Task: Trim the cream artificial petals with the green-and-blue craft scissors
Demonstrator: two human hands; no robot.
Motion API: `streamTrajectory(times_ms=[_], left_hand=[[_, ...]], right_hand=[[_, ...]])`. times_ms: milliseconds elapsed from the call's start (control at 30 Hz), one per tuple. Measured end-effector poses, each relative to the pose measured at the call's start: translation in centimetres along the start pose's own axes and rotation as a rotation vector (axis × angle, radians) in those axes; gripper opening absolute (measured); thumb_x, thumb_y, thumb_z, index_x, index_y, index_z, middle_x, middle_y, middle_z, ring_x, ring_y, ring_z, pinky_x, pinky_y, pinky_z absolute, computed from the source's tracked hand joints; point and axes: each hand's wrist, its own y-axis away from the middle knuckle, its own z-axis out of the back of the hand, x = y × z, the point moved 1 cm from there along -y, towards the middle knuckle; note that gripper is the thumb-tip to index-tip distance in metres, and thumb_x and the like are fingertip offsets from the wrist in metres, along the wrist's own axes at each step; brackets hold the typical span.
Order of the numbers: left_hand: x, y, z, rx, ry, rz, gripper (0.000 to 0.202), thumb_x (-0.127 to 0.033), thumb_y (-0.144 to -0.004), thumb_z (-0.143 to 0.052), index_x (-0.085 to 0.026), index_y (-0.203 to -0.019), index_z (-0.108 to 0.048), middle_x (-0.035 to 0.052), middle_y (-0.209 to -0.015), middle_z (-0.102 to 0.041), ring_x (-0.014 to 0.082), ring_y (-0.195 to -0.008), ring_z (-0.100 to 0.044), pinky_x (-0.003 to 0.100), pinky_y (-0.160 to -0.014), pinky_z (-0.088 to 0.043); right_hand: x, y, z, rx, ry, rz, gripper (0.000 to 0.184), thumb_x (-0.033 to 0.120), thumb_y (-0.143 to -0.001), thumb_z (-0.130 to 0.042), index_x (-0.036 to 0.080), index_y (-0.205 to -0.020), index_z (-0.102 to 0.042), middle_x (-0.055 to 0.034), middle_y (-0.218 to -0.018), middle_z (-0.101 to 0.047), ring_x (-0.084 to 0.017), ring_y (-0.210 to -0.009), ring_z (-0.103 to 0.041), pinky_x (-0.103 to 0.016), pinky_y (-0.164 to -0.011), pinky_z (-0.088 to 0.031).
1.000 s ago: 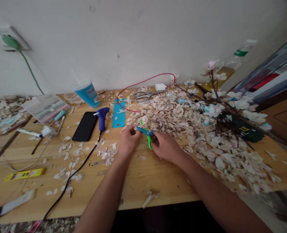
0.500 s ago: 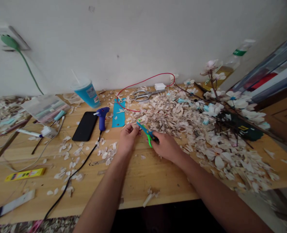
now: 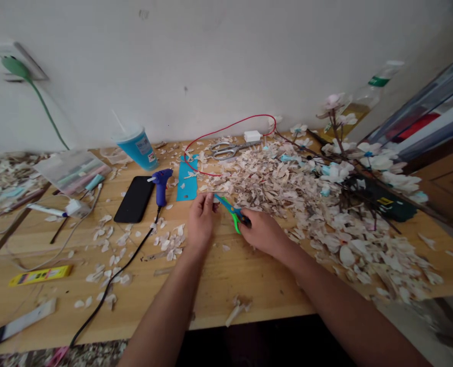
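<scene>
My right hand (image 3: 262, 229) is closed around the handles of a pair of blue and green scissors (image 3: 230, 208). The blades point up and to the left, their tips close to the fingers of my left hand (image 3: 202, 216). Thumb and fingers of that left hand are pinched together; whatever lies between them is too small and hidden to make out. Just beyond the scissors spreads a large heap of dry, pale petals (image 3: 272, 178). A blue card (image 3: 187, 178) with a few petal scraps on it lies behind my left hand.
To the left are a purple glue gun (image 3: 162, 186) with a black cord, a black phone (image 3: 134, 199) and a blue cup (image 3: 138, 148). Grey scissors (image 3: 230, 149) and a red wire loop (image 3: 230, 124) lie behind. Flowering branches (image 3: 364, 158) stretch across the right, near a bottle (image 3: 368, 97).
My left hand has turned slightly, its fingers now more upright and drawn together beside the blade tips. The scissors look more closed. My right hand has hardly moved.
</scene>
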Motion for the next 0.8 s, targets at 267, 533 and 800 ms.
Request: streamTrajectory(times_ms=[267, 533, 800], left_hand=[[0.9, -0.9, 0.6, -0.059, 0.113, 0.102, 0.033, -0.05, -0.082, -0.066, -0.019, -0.075, -0.058, -0.0011, -0.064, -0.058, 0.0116, -0.058, -0.052, 0.025, -0.058, -0.044], [0.2, -0.5, 0.6, -0.05, 0.03, 0.037, 0.044, -0.059, -0.089, -0.055, -0.02, -0.068, -0.055, -0.0006, -0.062, -0.054, 0.012, -0.056, -0.049, 0.026, -0.058, -0.04], [-0.3, -0.4, 0.5, -0.048, -0.063, 0.057, 0.048, -0.059, -0.087, -0.057, -0.021, -0.061, -0.046, -0.003, -0.054, -0.045, 0.0116, -0.052, -0.041, 0.026, -0.054, -0.034]], right_hand=[[-0.3, -0.2, 0.7, -0.096, 0.041, -0.019, 0.013, 0.032, -0.087, -0.054, 0.023, -0.08, -0.057, -0.0013, -0.07, -0.065, -0.016, -0.062, -0.054, -0.027, -0.055, -0.026], [0.1, 0.0, 0.4, -0.119, 0.166, 0.061, 0.01, 0.029, -0.086, -0.055, 0.022, -0.079, -0.054, -0.0027, -0.077, -0.066, -0.018, -0.071, -0.057, -0.029, -0.061, -0.029], [-1.1, -0.3, 1.1, -0.232, 0.309, 0.093, 0.015, 0.021, -0.085, -0.057, 0.019, -0.099, -0.058, -0.0103, -0.103, -0.066, -0.027, -0.102, -0.055, -0.033, -0.078, -0.039]])
